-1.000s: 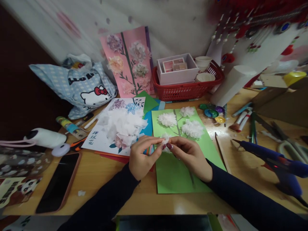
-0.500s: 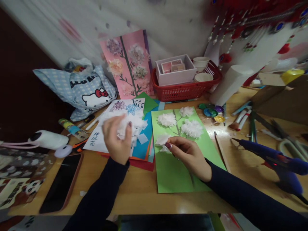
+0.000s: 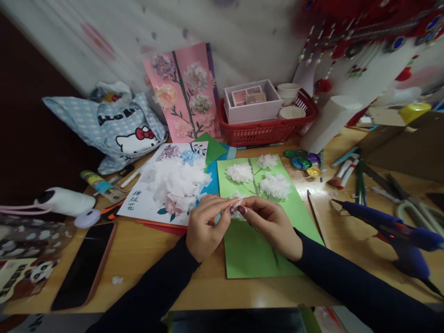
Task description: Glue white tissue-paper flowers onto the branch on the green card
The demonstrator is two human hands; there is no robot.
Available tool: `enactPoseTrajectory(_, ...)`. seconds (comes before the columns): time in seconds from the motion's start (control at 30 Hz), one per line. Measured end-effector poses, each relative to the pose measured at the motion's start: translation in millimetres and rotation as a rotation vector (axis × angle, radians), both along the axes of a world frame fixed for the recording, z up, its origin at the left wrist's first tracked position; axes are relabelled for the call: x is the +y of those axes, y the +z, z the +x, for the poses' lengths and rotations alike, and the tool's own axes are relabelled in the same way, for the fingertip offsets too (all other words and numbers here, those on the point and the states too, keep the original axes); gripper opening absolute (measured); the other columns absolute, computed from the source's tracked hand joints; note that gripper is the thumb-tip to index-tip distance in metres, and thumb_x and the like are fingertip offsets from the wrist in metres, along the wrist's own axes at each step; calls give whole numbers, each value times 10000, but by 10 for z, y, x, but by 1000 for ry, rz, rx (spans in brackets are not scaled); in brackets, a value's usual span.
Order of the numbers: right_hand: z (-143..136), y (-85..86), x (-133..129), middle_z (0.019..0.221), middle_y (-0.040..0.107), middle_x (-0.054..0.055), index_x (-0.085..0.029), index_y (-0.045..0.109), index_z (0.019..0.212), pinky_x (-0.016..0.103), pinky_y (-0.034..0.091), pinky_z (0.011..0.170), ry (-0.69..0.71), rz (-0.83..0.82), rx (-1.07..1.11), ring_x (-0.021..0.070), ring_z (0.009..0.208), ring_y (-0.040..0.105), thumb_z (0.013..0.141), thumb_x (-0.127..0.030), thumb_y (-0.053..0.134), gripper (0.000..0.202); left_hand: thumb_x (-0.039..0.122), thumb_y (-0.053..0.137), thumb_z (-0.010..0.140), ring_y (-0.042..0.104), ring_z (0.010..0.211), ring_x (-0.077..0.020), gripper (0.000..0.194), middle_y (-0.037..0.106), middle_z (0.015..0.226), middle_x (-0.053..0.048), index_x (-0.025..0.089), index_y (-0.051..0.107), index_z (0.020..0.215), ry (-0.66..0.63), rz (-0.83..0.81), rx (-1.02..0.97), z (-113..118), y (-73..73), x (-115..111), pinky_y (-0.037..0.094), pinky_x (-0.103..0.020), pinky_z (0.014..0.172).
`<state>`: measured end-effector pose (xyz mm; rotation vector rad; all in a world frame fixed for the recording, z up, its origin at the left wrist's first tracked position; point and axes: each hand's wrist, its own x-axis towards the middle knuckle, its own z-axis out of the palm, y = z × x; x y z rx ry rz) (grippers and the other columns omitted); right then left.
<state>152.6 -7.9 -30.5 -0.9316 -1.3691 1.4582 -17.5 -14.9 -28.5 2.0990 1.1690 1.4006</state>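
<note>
My left hand [image 3: 210, 224] and my right hand [image 3: 272, 224] meet at the fingertips over the left part of a green sheet [image 3: 246, 254]. Both are pinched on a small piece of white paper [image 3: 237, 202]. Partly hidden behind the fingers is a white paper flower on the sheet. Three fluffy white flowers show above the hands: one on the left [image 3: 240, 173], one at the top [image 3: 267, 161] and one on the right [image 3: 275, 186], beside a painted stem. A heap of white paper pieces [image 3: 180, 180] lies on a white printed sheet [image 3: 142, 203].
At the right lie a blue glue gun [image 3: 391, 224], scissors [image 3: 409, 203], markers and a brush [image 3: 317, 217]. Paint pots [image 3: 301, 162] and a red basket [image 3: 256, 134] stand behind. A phone [image 3: 85, 266], a checked bag [image 3: 132, 132] and a white bottle [image 3: 71, 202] are at the left.
My left hand has moved right and down from the white paper heap to my right hand, and its fingers have closed. My right hand has stayed nearly in place.
</note>
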Motion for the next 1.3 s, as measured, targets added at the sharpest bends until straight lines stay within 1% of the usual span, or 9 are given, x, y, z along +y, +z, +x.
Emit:
enactPoseTrajectory(0.2,11,-44,0,628,540,-15,-178,663,845,231,337,504,3,-14,-12,91,550,407,810,-422,669,247,102,562,860,680,876,-173,250,763,942,-53,193,746,1002,5,-8,-19,12,6,-14,522,-329,851)
enactPoseTrajectory(0.47,4,-78,-3,622,512,-22,-188,648,845,241,352,531,6,-2,-27,106,589,440,828,-404,652,217,107,602,844,684,827,-163,180,765,884,-39,194,736,927,38,22,-13,24,-25,-5,521,-329,849)
enactPoseTrajectory(0.6,9,-64,-11,640,525,-15,-178,646,880,248,356,539,11,27,-73,109,594,448,843,-406,631,231,205,597,875,682,812,-162,104,744,842,-32,187,699,868,106,-159,-102,22,-47,-15,540,-296,784)
enactPoseTrajectory(0.73,15,-34,-15,638,520,-19,-175,629,863,240,343,519,3,17,-95,98,565,433,835,-415,637,242,331,585,885,697,769,-170,171,727,797,-39,174,647,855,210,-368,-328,-1,-48,20,555,-266,700)
enactPoseTrajectory(0.9,23,-29,-11,662,526,-10,-179,614,843,246,356,533,17,18,-99,105,585,448,831,-422,634,243,432,620,858,697,725,-165,276,712,773,-45,160,594,896,288,-452,-514,-84,-61,141,555,-280,715)
enactPoseTrajectory(0.97,27,-28,-7,661,522,-13,-179,611,833,242,355,534,18,13,-88,100,580,443,827,-412,641,235,434,633,843,677,647,-142,286,702,770,-32,159,589,914,311,-451,-548,-148,-55,201,542,-260,654)
enactPoseTrajectory(1.07,33,-17,-1,651,519,-14,-176,606,812,237,352,532,21,-1,-64,96,576,440,820,-403,646,231,385,639,826,619,539,-109,251,678,724,-5,161,585,926,396,-410,-513,-309,-11,305,488,-225,553)
enactPoseTrajectory(1.2,33,-3,1,649,517,-16,-170,602,805,228,342,519,19,-17,-33,86,561,424,806,-410,657,246,280,650,790,592,605,-116,192,650,710,12,172,576,930,610,-253,-319,-624,31,453,471,-242,623)
enactPoseTrajectory(1.3,26,1,-3,641,509,-18,-173,601,800,229,343,510,27,-17,-35,87,556,417,805,-429,659,263,270,681,766,530,591,-131,212,624,704,13,181,577,928,672,-249,-166,-804,6,531,457,-282,639)
